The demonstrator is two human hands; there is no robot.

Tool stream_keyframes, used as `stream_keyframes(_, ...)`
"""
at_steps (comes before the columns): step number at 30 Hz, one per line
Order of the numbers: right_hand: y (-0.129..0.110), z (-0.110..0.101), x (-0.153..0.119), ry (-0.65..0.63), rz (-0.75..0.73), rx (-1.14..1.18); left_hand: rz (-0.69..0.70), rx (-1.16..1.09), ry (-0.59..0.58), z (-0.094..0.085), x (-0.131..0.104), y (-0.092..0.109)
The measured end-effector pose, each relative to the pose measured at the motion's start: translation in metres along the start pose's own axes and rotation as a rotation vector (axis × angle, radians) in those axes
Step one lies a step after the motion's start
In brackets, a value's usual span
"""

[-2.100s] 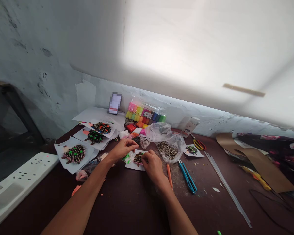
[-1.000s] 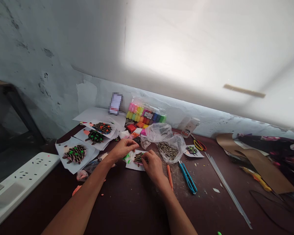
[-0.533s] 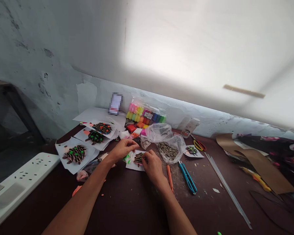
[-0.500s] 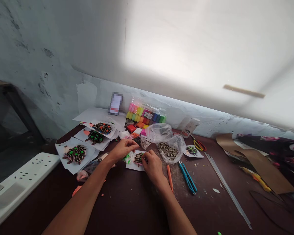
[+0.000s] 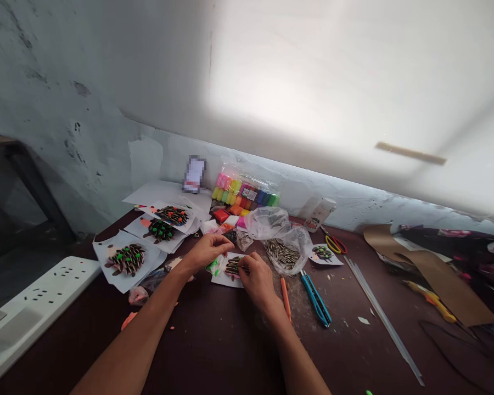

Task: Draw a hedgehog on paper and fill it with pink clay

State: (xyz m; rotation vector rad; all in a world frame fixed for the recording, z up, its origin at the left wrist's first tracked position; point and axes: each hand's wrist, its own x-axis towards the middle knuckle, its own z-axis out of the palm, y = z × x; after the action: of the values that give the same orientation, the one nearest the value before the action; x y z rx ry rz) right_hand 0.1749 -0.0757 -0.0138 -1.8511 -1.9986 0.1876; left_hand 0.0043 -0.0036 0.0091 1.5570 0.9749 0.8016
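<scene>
A small hedgehog picture, with dark seed-like spines, lies on a white card at the middle of the table. My right hand rests at its right side, fingertips pinched together on the spines. Just above the card's upper left hovers my left hand, thumb and fingers drawn together. Whatever either pinch holds is too small or hidden. Bright green clay in clear wrap sits beneath the left fingers. To the right, an open plastic bag contains many striped seeds.
Finished-looking hedgehog cards overlap at left, near a white power strip. Coloured clay packs lean on the wall. A blue cutter, orange pen-like stick, scissors, glue sticks and white bottle lie or stand rightward.
</scene>
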Motion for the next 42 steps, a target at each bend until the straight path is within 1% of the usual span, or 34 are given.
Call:
stream_keyframes(11,0.006,0.006,0.001,0.041,-0.031,0.107,0.0,0.002,-0.006,0.0,-0.001,0.001)
stream_keyframes(18,0.003,0.004,0.0,0.011,-0.01,0.06,0.022,0.003,-0.003,-0.001,0.001,-0.001)
stream_keyframes(32,0.003,0.003,0.0,0.034,-0.037,0.098,0.046,-0.009,-0.009,0.0,0.006,-0.011)
stream_keyframes(42,0.002,0.005,0.001,0.037,-0.021,0.025,0.055,-0.005,-0.015,0.0,0.009,-0.016)
